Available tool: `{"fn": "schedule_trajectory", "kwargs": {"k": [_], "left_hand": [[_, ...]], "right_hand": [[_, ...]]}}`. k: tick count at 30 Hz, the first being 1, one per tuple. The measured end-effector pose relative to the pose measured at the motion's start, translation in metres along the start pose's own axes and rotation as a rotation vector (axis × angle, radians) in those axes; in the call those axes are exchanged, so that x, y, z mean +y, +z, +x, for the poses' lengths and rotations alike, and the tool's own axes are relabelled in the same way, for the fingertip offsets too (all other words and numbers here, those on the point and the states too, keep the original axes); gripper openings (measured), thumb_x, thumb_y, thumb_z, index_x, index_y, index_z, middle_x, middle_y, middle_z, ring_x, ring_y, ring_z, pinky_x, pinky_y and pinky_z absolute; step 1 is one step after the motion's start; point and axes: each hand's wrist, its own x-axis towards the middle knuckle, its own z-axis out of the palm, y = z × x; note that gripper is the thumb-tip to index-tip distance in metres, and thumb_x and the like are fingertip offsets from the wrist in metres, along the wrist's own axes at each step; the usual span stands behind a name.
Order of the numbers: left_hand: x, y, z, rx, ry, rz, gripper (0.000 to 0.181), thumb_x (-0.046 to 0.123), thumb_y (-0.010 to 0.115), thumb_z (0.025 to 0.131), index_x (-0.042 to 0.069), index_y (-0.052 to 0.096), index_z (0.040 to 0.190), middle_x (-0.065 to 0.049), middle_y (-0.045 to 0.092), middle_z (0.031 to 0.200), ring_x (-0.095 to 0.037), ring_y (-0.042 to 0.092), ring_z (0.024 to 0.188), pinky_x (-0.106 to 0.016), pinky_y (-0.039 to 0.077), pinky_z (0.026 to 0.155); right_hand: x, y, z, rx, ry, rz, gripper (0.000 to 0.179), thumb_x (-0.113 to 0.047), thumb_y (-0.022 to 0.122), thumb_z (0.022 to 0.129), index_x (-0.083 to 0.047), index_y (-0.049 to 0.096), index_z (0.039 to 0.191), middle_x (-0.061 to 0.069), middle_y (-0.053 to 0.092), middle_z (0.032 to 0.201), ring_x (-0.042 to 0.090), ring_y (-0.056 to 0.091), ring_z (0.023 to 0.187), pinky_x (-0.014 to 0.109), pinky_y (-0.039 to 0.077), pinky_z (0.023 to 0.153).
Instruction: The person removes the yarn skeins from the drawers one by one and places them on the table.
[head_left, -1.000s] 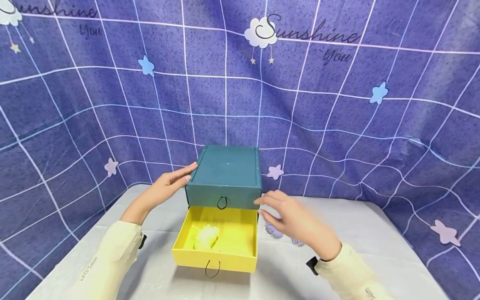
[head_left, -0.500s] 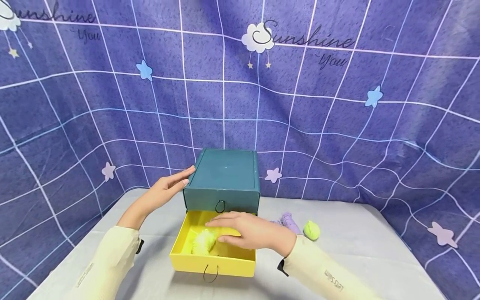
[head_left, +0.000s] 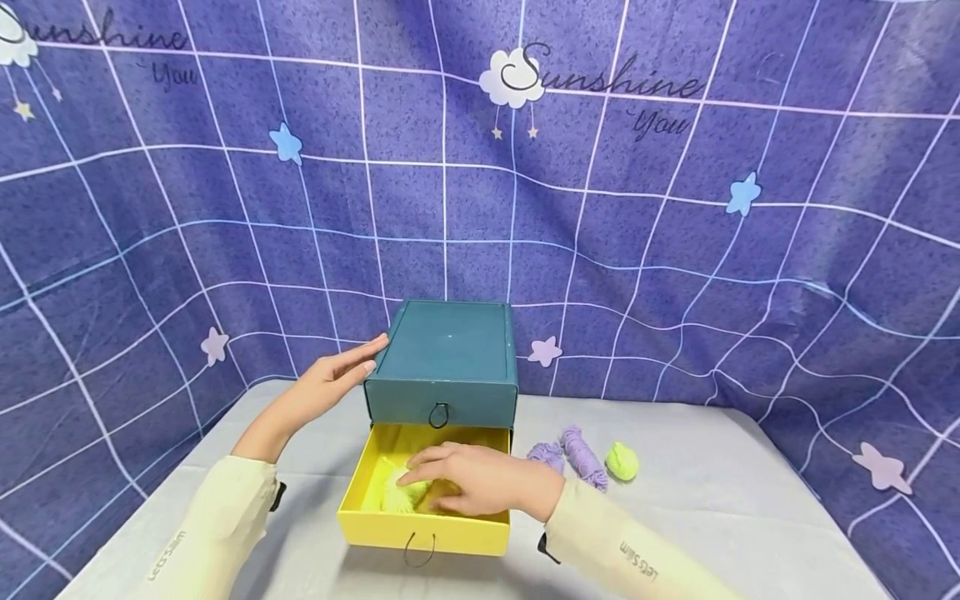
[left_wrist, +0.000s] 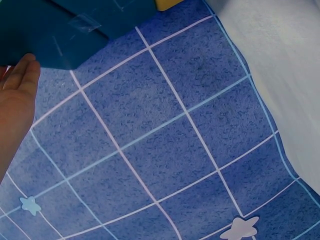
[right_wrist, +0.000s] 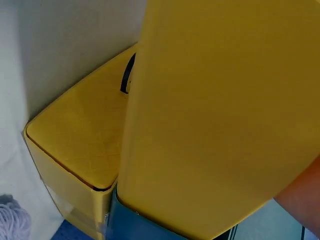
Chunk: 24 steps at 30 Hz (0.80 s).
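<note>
A teal box (head_left: 442, 358) stands on the table with its yellow bottom drawer (head_left: 423, 527) pulled out toward me. My left hand (head_left: 352, 367) rests with straight fingers against the box's upper left edge; in the left wrist view its fingers (left_wrist: 17, 95) lie by the teal box (left_wrist: 65, 30). My right hand (head_left: 423, 485) reaches down into the drawer, fingers stretched over a pale yellow fluffy thing (head_left: 390, 498) and touching it. The right wrist view is filled by the yellow drawer (right_wrist: 200, 125) and its black loop handle (right_wrist: 128, 75).
To the right of the drawer lie purple yarn (head_left: 581, 450) and a small green ball (head_left: 622, 461) on the grey-white table (head_left: 712, 500). A purple gridded backdrop (head_left: 675, 250) closes in the back and both sides.
My right hand has moved from the box's right front corner leftward and down into the drawer, onto the fluffy thing. The yarn and ball it hid now show. The left hand stayed put.
</note>
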Motion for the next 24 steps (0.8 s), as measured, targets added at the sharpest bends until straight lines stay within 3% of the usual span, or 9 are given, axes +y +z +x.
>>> {"fn": "schedule_trajectory", "kwargs": {"k": [5,12,18,24], "left_hand": [[0.001,0.000,0.000,-0.003,0.009,-0.011,0.048,0.026,0.045,0.104,0.015,0.037,0.150,-0.004,0.027,0.156,-0.029,0.025,0.142,-0.052,0.029,0.109],[0.001,-0.001,0.001,-0.007,0.007,-0.014,0.048,0.027,0.044,0.104,0.015,0.037,0.150,-0.004,0.027,0.156,-0.029,0.024,0.143,-0.052,0.029,0.109],[0.002,-0.001,0.001,-0.009,0.006,-0.029,0.048,0.029,0.045,0.104,0.017,0.037,0.150,0.001,0.028,0.156,-0.024,0.025,0.142,-0.049,0.030,0.110],[0.001,0.000,0.000,-0.009,-0.010,-0.032,0.049,0.032,0.045,0.103,0.019,0.036,0.150,0.002,0.027,0.156,-0.023,0.025,0.143,-0.050,0.029,0.111]], "right_hand": [[0.002,0.005,0.004,0.042,0.024,-0.029,0.047,-0.018,0.070,0.089,-0.020,0.057,0.135,0.001,0.055,0.131,0.013,0.050,0.120,0.019,0.038,0.103],[0.005,0.010,0.009,0.075,0.025,0.009,0.034,-0.027,0.071,0.089,-0.019,0.059,0.121,0.004,0.050,0.140,0.016,0.046,0.129,0.023,0.032,0.109],[0.006,0.016,0.012,0.103,0.013,0.027,0.030,-0.027,0.073,0.087,-0.021,0.057,0.112,-0.005,0.060,0.125,0.009,0.055,0.116,0.018,0.041,0.100],[0.004,0.019,0.015,0.088,0.045,0.047,0.027,-0.023,0.073,0.087,-0.022,0.055,0.107,-0.007,0.059,0.118,0.005,0.056,0.103,0.014,0.043,0.092]]}}
